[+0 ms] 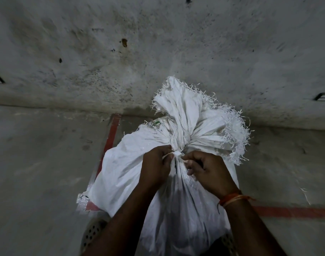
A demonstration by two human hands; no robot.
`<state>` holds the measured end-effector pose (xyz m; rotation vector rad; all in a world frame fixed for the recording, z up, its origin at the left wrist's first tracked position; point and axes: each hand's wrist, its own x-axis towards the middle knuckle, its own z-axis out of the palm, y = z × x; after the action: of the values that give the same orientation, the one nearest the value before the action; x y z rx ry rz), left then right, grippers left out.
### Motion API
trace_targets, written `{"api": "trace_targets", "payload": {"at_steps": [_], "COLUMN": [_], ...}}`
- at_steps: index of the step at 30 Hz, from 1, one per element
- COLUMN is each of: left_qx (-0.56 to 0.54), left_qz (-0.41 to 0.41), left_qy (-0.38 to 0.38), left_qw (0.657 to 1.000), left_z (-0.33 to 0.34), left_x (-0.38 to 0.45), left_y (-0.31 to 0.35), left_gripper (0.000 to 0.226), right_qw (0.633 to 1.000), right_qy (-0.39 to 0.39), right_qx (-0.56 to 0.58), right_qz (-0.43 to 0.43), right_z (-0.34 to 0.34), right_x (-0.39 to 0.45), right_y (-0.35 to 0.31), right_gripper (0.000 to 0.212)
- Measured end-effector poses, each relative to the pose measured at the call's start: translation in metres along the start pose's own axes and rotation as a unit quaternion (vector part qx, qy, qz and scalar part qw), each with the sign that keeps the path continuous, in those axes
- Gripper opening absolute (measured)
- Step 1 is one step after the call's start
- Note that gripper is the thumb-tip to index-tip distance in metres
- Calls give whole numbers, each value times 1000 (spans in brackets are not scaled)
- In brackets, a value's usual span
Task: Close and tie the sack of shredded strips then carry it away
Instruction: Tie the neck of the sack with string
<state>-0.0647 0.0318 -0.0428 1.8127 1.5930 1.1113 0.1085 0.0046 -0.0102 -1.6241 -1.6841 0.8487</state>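
Note:
A full white woven sack [124, 169] stands on the floor below me, its mouth gathered into a tight neck. Above the neck the frayed open end [200, 119] fans out toward the wall. A thin white tie strip [176, 154] is wrapped around the neck and knotted. My left hand [155, 167] pinches one end of the strip on the left of the knot. On the right, my right hand [208, 172] pinches the other end, with an orange thread band on its wrist. The sack's contents are hidden.
A stained grey wall [158, 52] rises just behind the sack. Red tape lines [111, 133] mark the concrete floor beside and under it. A perforated plastic object [92, 231] shows under the sack at the bottom left. A loose white strip [306, 194] lies on the floor at right.

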Motion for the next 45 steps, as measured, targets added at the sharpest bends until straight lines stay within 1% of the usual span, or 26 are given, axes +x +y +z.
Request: {"api": "trace_targets", "payload": {"at_steps": [2, 5, 9, 12, 14, 16, 19, 20, 24, 29, 32, 34, 37, 39, 41, 42, 44, 45], "left_qx": [3, -6, -5, -35, -87, -163, -250, -263, -281, -322, -352, -377, -403, -412, -405, -398, -387, -386], "left_qz": [4, 9, 7, 6, -27, -88, -179, -189, -175, -225, -255, -275, -298, -297, -278, -269, -266, -267], "left_qy": [-1, -1, -19, -51, -51, -41, -68, -81, -103, -84, -82, -77, -71, -68, -75, -81, -86, -86], "left_qw": [1000, 1000, 1000, 998, 995, 982, 949, 943, 938, 916, 897, 881, 863, 859, 868, 873, 879, 879], "left_z": [0, 1, 0, -4, -4, 0, 2, 2, 6, 17, 23, 25, 27, 29, 31, 32, 32, 31], "left_x": [0, 0, 1, 2, 1, 0, 2, 3, 4, 4, 6, 8, 10, 8, 5, 5, 5, 5], "left_y": [1, 1, -1, 3, 5, 4, -2, -3, -4, -5, -8, -10, -10, -10, -12, -12, -14, -13], "left_gripper": [19, 20, 19, 17, 16, 18, 36, 39, 34, 35, 37, 42, 43, 43, 40, 37, 33, 32], "right_qw": [999, 993, 990, 989, 990, 990, 990, 990, 991, 992, 993, 992, 982, 954, 896, 871, 850, 843], "right_qy": [23, 62, 84, 99, 104, 107, 110, 110, 103, 113, 119, 118, 105, 94, 78, 78, 89, 97], "right_qx": [-27, -87, -94, -92, -86, -85, -88, -89, -87, -53, -11, 25, 128, 249, 399, 445, 479, 488], "right_qz": [-20, -52, -58, -52, -46, -38, -26, -24, -19, -1, 17, 38, 92, 140, 180, 192, 203, 205], "right_z": [-1, 3, 6, 9, 9, 9, 7, 7, 8, 10, 14, 16, 20, 26, 32, 35, 40, 42], "right_x": [1, 2, 2, 2, 2, 2, 3, 3, 3, 2, 3, 5, 8, 8, 9, 9, 9, 9], "right_y": [2, 1, -2, -3, -2, -1, 2, 2, 0, 0, 2, 3, 6, 6, 1, -1, -5, -7], "right_gripper": [23, 22, 15, 12, 10, 10, 11, 11, 10, 13, 17, 16, 17, 13, 8, 11, 14, 10]}}
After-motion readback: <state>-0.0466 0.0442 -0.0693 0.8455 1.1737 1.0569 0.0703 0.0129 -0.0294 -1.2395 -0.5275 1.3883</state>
